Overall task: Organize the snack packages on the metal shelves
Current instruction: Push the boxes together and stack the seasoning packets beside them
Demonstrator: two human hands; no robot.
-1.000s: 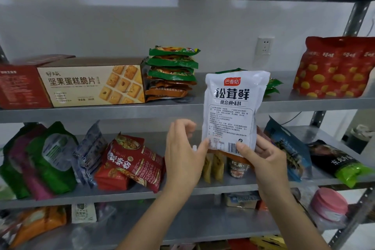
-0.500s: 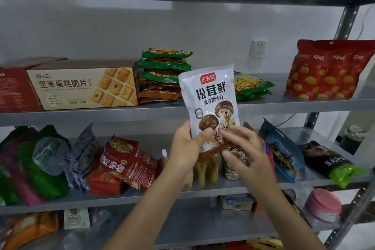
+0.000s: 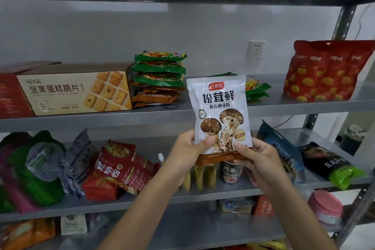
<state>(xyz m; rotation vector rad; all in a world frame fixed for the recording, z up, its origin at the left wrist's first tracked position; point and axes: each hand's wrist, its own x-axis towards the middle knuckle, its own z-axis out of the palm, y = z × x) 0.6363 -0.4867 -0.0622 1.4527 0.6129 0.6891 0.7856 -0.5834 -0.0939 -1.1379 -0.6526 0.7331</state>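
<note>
Gripped a white plastic pouch printed with brown mushrooms upright by its brown bottom strip, front face toward the camera. Pinched its lower left corner with the left hand, thumb on the front, fingers curled behind. Clamped its lower right corner with the right hand the same way. Held it in the air, in front of the edge of the upper grey metal shelf, partly hiding flat green-and-yellow packets lying there. Saw on that shelf a long beige cardboard biscuit box at the left, a stack of flat green and brown packets just beside it, and a large red bag with yellow dots at the right. Saw on the lower grey metal shelf red noodle packets and a dark blue pouch.
</note>
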